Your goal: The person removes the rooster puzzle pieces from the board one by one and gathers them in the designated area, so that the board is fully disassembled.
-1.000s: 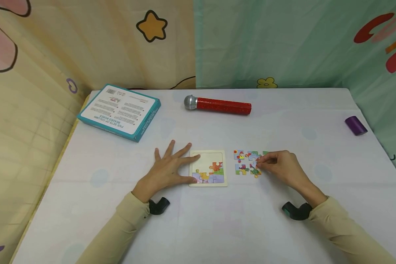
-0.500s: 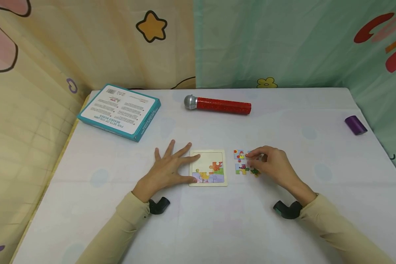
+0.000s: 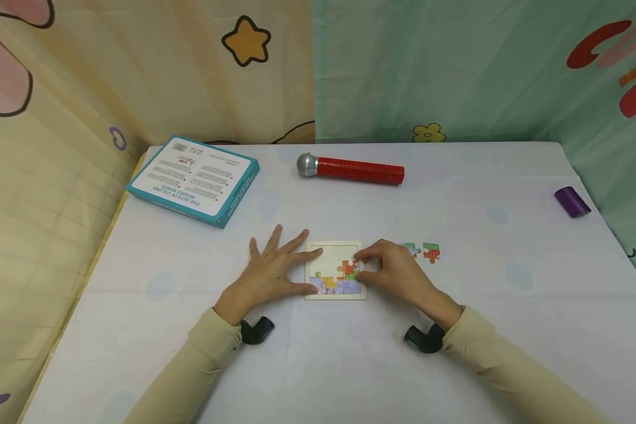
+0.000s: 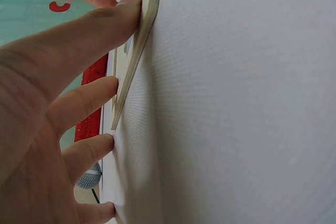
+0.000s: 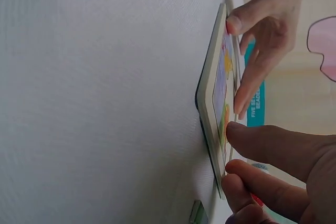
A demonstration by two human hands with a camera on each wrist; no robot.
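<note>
A small square puzzle tray (image 3: 318,297) lies on the table, with several picture pieces fitted along its bottom and right side. My left hand (image 3: 265,274) is spread wide, its thumb and index finger resting on the tray's left edge. At the right side, the thumb and index finger of my right hand (image 3: 400,274) stand at two ends of an orange-and-green puzzle piece (image 3: 347,268). The right wrist view shows these fingertips down at the tray (image 5: 207,90). Two loose puzzle pieces (image 3: 431,252) show beyond the right hand, which hides the others.
At the back left lies a teal-and-white box (image 3: 191,179). A red toy microphone (image 3: 357,169) lies behind the tray, and a purple cylinder (image 3: 572,202) sits near the right edge. Curtains (image 3: 434,70) hang behind the table.
My right hand has moved left from the loose pieces to the tray's right side. The left hand has stayed on the tray's left edge.
</note>
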